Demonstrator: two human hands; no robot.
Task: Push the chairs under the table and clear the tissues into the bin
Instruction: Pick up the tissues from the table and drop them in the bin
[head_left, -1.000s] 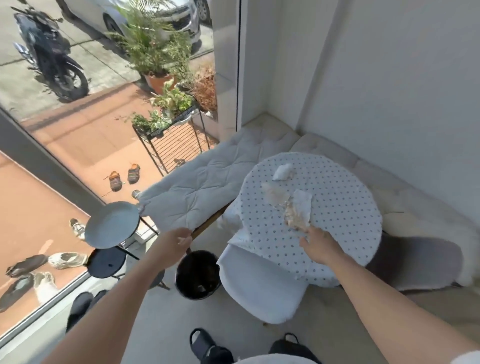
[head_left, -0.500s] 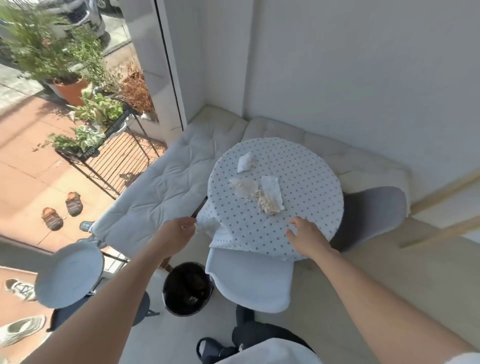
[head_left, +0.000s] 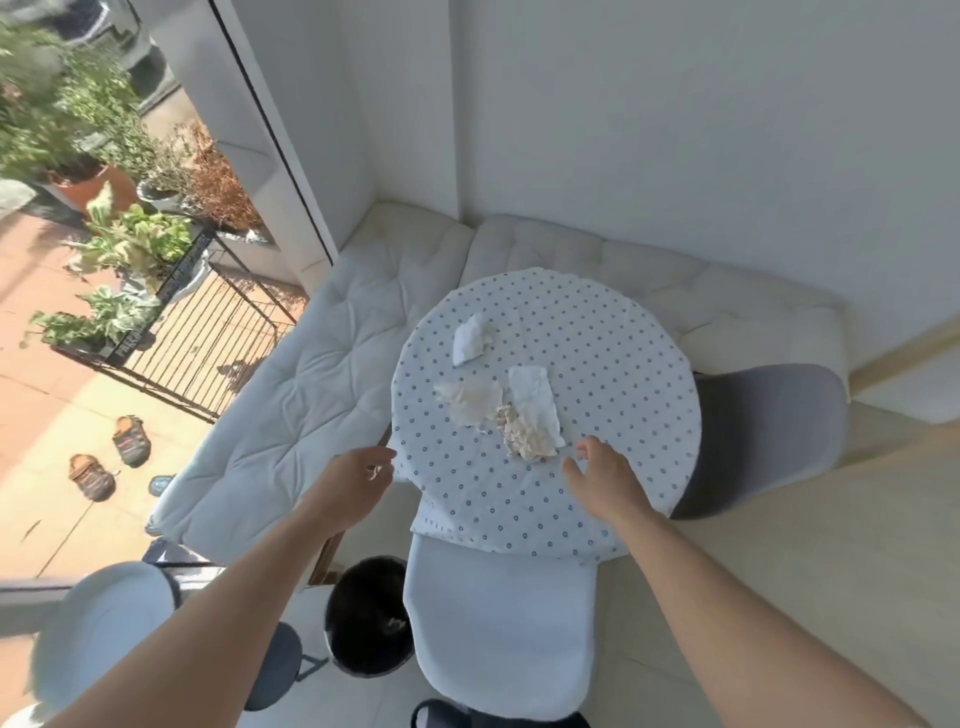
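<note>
A round table (head_left: 623, 353) with a dotted white cloth holds several used tissues: a white crumpled tissue (head_left: 471, 338) at the far left, a stained flat tissue (head_left: 470, 397), and a folded white tissue with a crumpled beige wad (head_left: 530, 415). My right hand (head_left: 605, 478) hovers open over the cloth, just short of the wad. My left hand (head_left: 353, 478) hangs at the table's left edge, fingers loosely apart, holding nothing. A white chair (head_left: 501, 623) sits partly under the table's near side. A grey chair (head_left: 763, 436) is tucked at the right. A black bin (head_left: 369, 616) stands on the floor left of the white chair.
A white cushioned bench (head_left: 291, 415) wraps the corner behind and left of the table. Two small round side tables (head_left: 98, 629) stand at lower left. Beyond the glass are plants, a wire rack (head_left: 197, 332) and sandals. My feet show at the bottom edge.
The view has swung right and closer to the table. My right hand drew back from the tissues to the near edge, then moved forward toward the wad. My left hand moved toward the table's edge.
</note>
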